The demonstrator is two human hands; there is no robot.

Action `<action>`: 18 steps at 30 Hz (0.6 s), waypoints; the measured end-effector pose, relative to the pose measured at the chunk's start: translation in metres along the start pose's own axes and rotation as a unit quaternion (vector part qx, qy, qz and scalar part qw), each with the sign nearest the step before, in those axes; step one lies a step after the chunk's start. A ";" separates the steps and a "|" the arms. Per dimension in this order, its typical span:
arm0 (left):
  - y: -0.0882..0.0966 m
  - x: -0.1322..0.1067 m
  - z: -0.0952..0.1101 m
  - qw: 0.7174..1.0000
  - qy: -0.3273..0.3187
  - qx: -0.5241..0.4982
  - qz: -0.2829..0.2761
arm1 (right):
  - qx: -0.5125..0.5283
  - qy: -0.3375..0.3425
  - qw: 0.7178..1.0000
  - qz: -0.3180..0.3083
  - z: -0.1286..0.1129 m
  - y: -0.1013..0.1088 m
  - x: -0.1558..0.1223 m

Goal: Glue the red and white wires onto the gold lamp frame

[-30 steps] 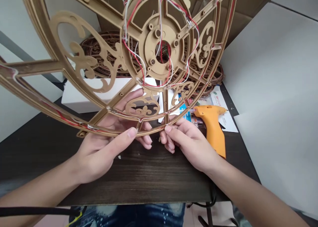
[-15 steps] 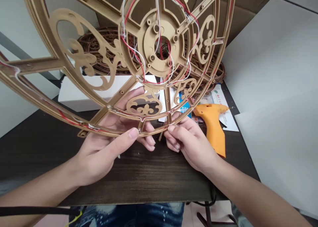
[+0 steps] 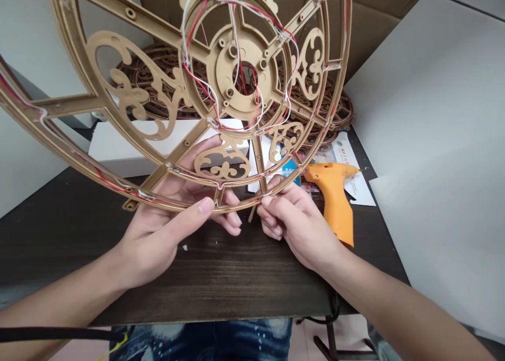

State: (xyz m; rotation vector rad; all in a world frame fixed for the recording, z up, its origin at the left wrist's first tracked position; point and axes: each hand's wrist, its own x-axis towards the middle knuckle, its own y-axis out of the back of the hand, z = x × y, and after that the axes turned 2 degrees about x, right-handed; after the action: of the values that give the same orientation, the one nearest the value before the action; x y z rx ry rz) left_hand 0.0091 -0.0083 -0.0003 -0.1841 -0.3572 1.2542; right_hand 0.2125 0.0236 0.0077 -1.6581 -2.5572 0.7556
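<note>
A large gold round openwork frame (image 3: 236,111) with scroll ornaments stands tilted up in front of me, its top cut off by the picture. Red and white wires (image 3: 197,82) loop around its hub and run along its outer rim channel. My left hand (image 3: 165,229) is closed around the lower rim, thumb on the front and fingers behind. Close by on the right, my right hand (image 3: 292,213) pinches the rim where a spoke meets it, thumb and index finger on the channel. Part of its fingers is hidden behind the frame.
On the dark wooden table (image 3: 221,287) an orange glue gun (image 3: 335,203) lies right of my right hand. Behind the frame are a white box (image 3: 114,148), printed packets (image 3: 347,156) and more gold wired frames (image 3: 153,61). White panels (image 3: 442,113) stand on both sides.
The view has shifted slightly, and the frame's hub now appears a little farther left and lower-tilted. Both hands keep their hold on the rim.
</note>
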 end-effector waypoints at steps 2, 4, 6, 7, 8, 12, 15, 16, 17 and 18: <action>-0.001 0.001 0.000 1.000 -0.005 -0.009 0.002 | -0.010 0.003 1.000 -0.009 0.002 0.003 -0.001; -0.001 0.002 0.001 1.000 -0.002 -0.020 0.005 | -0.016 0.007 1.000 -0.011 0.004 0.005 -0.001; 0.000 0.004 0.001 0.999 0.002 -0.036 0.003 | -0.017 0.010 1.000 -0.015 0.005 0.008 -0.003; 0.000 0.004 0.001 0.999 0.001 -0.045 0.001 | -0.015 0.010 1.000 -0.019 0.006 0.009 -0.003; 0.001 0.005 0.001 0.999 0.000 -0.053 -0.001 | -0.012 0.009 1.000 -0.023 0.006 0.011 -0.004; 0.003 0.006 0.001 0.998 0.007 -0.057 0.002 | -0.014 0.004 0.999 -0.033 0.006 0.015 -0.004; 0.004 0.006 0.001 0.999 0.008 -0.054 0.003 | -0.016 0.002 0.999 -0.037 0.006 0.016 -0.004; 0.003 0.006 0.001 0.999 0.008 -0.052 0.003 | -0.015 0.002 0.999 -0.038 0.006 0.016 -0.004; 0.003 0.006 0.002 0.999 0.007 -0.050 0.001 | -0.015 0.002 0.999 -0.039 0.006 0.016 -0.004; 0.003 0.006 0.002 0.999 0.008 -0.047 0.002 | -0.016 0.003 0.999 -0.040 0.006 0.016 -0.004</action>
State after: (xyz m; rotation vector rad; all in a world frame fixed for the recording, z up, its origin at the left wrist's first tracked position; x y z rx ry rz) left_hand 0.0070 -0.0020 0.0015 -0.2750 -0.4031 1.2391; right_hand 0.2263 0.0227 -0.0028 -1.5542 -2.6277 0.7072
